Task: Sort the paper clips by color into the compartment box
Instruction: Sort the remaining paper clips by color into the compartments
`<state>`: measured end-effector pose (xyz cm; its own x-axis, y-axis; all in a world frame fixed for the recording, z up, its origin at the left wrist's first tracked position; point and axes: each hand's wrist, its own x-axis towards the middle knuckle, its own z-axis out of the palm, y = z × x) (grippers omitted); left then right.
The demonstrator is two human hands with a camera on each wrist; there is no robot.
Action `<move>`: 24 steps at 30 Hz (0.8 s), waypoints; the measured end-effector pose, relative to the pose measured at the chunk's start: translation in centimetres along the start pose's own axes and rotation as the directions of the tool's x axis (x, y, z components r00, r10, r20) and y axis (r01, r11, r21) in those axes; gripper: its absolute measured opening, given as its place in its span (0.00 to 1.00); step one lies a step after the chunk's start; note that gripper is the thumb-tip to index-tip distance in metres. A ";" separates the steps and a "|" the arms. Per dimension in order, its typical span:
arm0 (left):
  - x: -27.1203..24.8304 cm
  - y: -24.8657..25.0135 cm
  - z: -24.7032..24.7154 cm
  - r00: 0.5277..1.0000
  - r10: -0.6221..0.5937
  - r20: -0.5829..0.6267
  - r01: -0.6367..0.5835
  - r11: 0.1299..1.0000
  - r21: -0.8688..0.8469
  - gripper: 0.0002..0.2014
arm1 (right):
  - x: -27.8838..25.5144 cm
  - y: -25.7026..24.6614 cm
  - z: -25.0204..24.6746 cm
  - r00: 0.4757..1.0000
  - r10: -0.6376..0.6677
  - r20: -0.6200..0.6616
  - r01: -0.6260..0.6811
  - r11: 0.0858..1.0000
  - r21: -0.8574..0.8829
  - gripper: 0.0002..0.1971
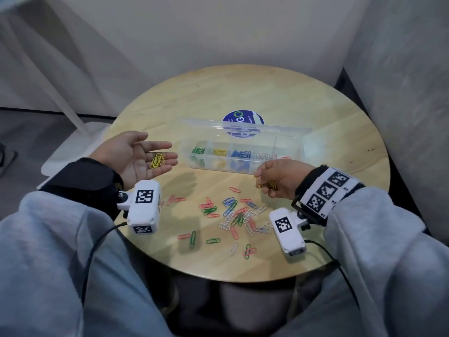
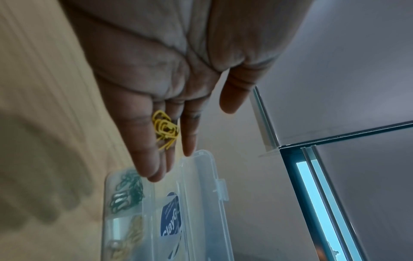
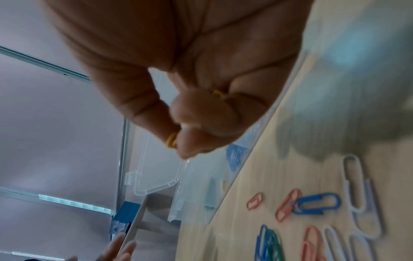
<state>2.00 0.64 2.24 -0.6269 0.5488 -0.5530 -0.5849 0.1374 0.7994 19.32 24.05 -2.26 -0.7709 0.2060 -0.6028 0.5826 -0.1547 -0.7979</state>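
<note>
My left hand (image 1: 143, 154) is held palm up, fingers straight, left of the clear compartment box (image 1: 192, 156). A small bunch of yellow paper clips (image 1: 158, 161) lies on its fingers (image 2: 165, 130). My right hand (image 1: 277, 178) hovers in front of the box's right end, fingers curled, pinching yellow clips (image 1: 267, 184) between thumb and fingertips (image 3: 171, 140). The box holds green (image 1: 198, 150), yellow (image 1: 220, 152), blue (image 1: 240, 154), white (image 1: 261, 156) and red (image 1: 283, 157) clips in separate compartments. Its lid (image 1: 243, 128) stands open at the back.
A loose pile of red, green, blue and white clips (image 1: 230, 212) is scattered on the round wooden table (image 1: 328, 117) between my wrists. A blue round sticker (image 1: 243, 119) lies behind the box. A grey wall stands close on the right.
</note>
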 end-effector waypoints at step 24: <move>5.3 -0.9 8.2 0.998 0.054 0.038 -0.050 0.996 -0.077 0.14 | 2.6 -5.2 4.2 0.978 -0.192 -0.084 0.203 0.766 0.610 0.29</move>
<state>3.46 10.16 0.49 -0.6373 0.5862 -0.5001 -0.5903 0.0459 0.8059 13.19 21.31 0.29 -0.8438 0.3126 -0.4362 0.1325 -0.6664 -0.7338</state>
